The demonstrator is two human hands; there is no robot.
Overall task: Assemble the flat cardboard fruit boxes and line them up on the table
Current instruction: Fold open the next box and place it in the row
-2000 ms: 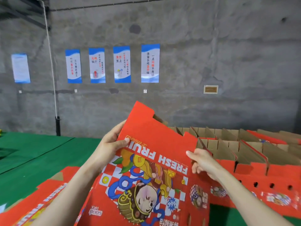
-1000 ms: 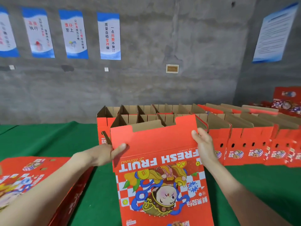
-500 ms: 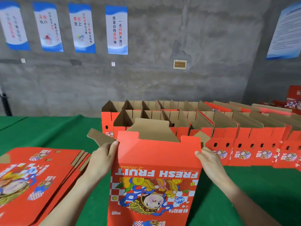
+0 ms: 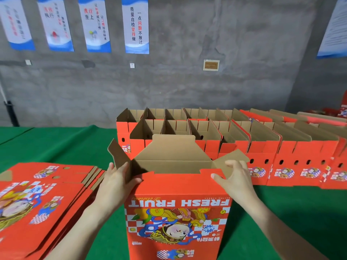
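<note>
Flat box (image 4: 178, 203) now stands squared open on desk (image 4: 56, 143); left hand (image 4: 116, 182) and right hand (image 4: 234, 181) fingers (image 4: 230, 164) pinch its side flaps (image 4: 116, 154), so folding likely next.

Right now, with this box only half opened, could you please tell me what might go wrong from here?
1. The left hand and right hand hold the half-open box only at its top corners, with the bottom out of view, so it could fold back flat or lean.
2. Its right flap sticks out toward the assembled row close behind; swinging it may nudge those boxes out of line.
</note>
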